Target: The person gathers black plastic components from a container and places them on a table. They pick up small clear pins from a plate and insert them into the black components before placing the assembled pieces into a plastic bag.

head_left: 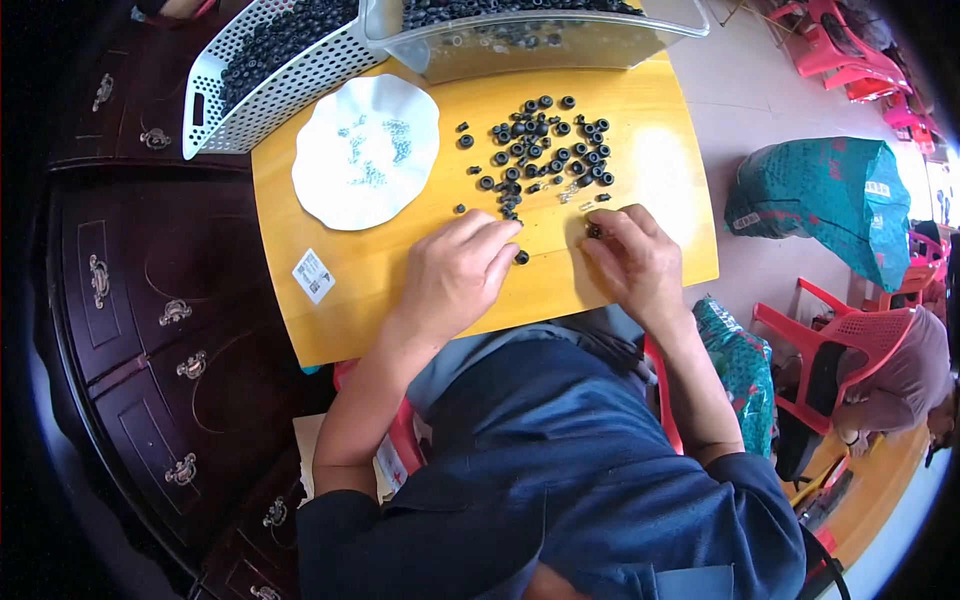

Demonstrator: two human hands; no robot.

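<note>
A scatter of small black rubber rings [545, 140] lies on the yellow wooden table [380, 290], with a few tiny metal bits [570, 192] among them. My left hand [455, 270] rests palm down near the table's front edge, its fingertips beside one loose black ring [521, 257]. To the right, my right hand [635, 255] has its fingers curled on a small black ring [593, 230] pinched at the fingertips. A white wavy-edged plate [365, 150] with small metal pieces on it sits to the left of the pile.
A white perforated basket [270, 95] full of black rings and a clear plastic tub [540, 40] stand at the table's far edge. A dark wooden cabinet [140, 320] is at left. Red plastic chairs [840, 340], a green sack [830, 195] and a seated person [905, 375] are at right.
</note>
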